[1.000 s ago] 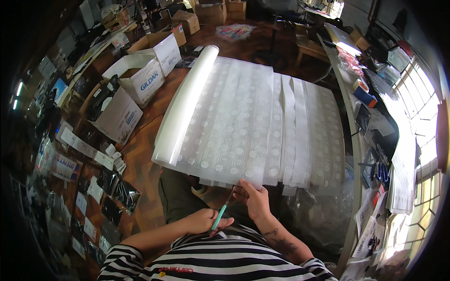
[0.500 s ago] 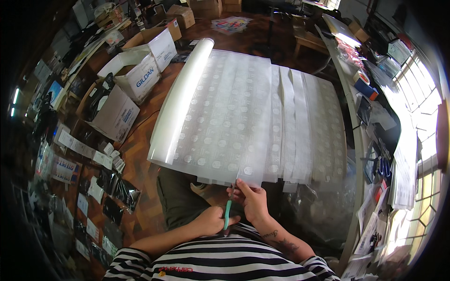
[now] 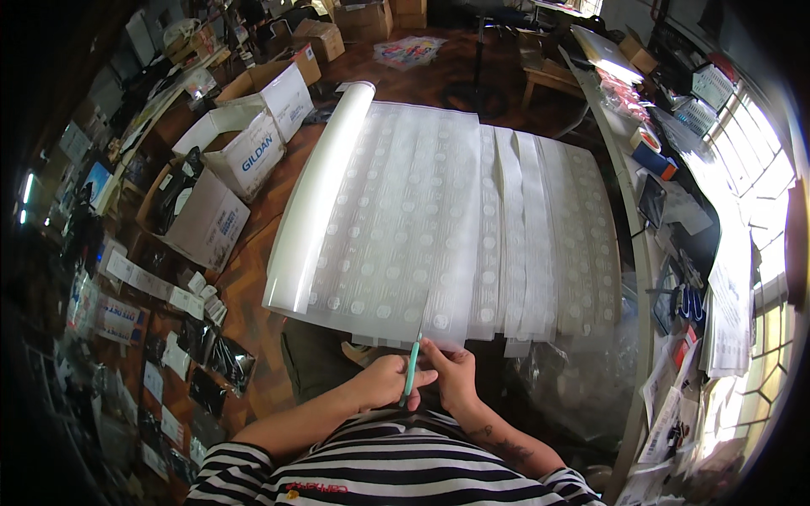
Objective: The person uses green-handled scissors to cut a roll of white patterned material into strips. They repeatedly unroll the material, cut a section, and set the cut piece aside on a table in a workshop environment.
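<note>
A wide translucent film sheet (image 3: 396, 211), printed with rows of pale round marks, spreads in front of me, with a thick roll (image 3: 325, 198) along its left side. My left hand (image 3: 384, 384) is closed around scissors with teal handles (image 3: 412, 369). Their blades point away from me and meet the sheet's near edge, beside a slit in the film. Just right of the blades, my right hand (image 3: 454, 377) pinches that near edge between thumb and fingers. Several cut strips (image 3: 527, 228) overlap on the sheet's right part.
Open cardboard boxes (image 3: 198, 211) line the floor at left. Small plastic packets and papers (image 3: 207, 354) lie scattered near them. Along the right runs a cluttered table (image 3: 629, 169) with tape, papers and baskets beside a bright window. Clear plastic (image 3: 565, 379) bunches below the sheet's right side.
My left hand and the scissors have moved forward, up to the sheet's near edge. The right hand keeps its pinch on the film. The whole view has shifted slightly.
</note>
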Demonstrator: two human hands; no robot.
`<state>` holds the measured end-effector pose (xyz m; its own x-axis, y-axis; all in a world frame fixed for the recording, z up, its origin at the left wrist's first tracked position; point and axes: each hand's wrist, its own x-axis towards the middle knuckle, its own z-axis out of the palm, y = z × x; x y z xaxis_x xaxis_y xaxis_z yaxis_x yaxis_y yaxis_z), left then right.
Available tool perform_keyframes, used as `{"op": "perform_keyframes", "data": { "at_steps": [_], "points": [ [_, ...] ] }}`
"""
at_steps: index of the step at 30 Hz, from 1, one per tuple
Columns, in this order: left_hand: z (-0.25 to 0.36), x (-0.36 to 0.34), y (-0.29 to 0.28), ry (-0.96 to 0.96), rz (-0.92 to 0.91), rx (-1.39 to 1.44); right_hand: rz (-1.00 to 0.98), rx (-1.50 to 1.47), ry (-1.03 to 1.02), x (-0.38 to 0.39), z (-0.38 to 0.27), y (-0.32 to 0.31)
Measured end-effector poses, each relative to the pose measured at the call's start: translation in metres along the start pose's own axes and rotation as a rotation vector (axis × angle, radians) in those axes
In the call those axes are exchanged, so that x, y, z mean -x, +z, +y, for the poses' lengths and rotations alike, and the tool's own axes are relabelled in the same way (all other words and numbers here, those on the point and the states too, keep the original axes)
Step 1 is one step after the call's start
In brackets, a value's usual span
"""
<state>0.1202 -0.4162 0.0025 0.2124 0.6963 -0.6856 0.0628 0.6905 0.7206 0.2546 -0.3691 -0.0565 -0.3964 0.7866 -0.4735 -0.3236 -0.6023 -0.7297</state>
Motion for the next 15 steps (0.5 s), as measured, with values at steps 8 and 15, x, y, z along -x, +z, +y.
{"op": "perform_keyframes", "data": {
  "at_steps": [8, 15],
  "points": [
    [0.034, -0.008, -0.010, 0.031, 0.035, -0.052, -0.025, -0.043, -0.001, 0.000, 0.004, -0.003],
    [0.038, -0.028, -0.026, -0.026, 0.064, -0.116, -0.041, -0.027, 0.022, -0.003, 0.004, -0.003]
  ]
}}
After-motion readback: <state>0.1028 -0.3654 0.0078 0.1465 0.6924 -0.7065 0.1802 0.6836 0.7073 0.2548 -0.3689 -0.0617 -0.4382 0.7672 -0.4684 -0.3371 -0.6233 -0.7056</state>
